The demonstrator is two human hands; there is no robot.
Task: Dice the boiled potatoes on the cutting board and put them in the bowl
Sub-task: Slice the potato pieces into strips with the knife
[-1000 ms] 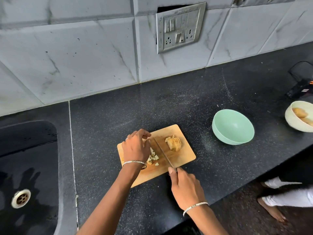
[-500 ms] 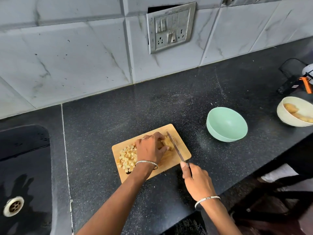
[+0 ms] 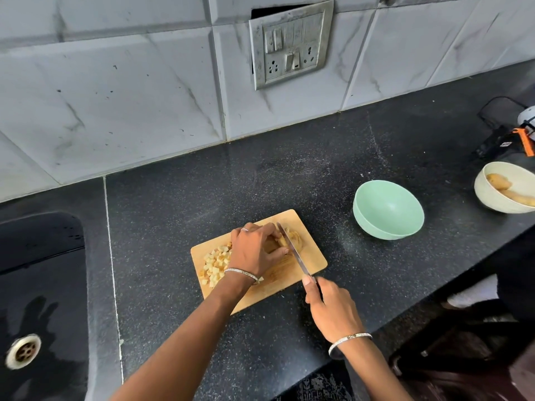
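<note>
Mid-dice. Left hand [image 3: 254, 251] is on the remaining potato chunk [image 3: 296, 241] at the far right end of the cutting board [image 3: 314, 263]. Its fingers [image 3: 270, 229] are curled over the chunk, pinning it down. Right hand [image 3: 333, 311] is wrapped round the knife handle with the index finger along the spine. The knife [image 3: 293, 251] blade lies diagonally across the chunk, just beside the left fingertips. Can't tell if the edge is into the flesh or only resting on top.

Finished cubes [image 3: 215, 263] are piled at the board's left end, partly hidden by the left wrist. The green bowl [image 3: 388, 208] stands apart to the right on the bench [image 3: 260, 175] with nothing in it (so no transfer yet). The white bowl [image 3: 492, 199] at the right edge holds whole potatoes [image 3: 498, 180].

How I'd run this cut:
- Tuck the fingertips behind the knuckles and let the blade flat ride the knuckles.
- Boiled potato is likely soft, so use a light draw cut rather than a chop, or it crumbles.
- Match the spacing to the cubes already cut.
- The chunk sits near the board's edge, so pull it toward the middle first.
- Step the left hand back after each slice.
- Scrape the pile into the green bowl before it crowds the work area.
</note>
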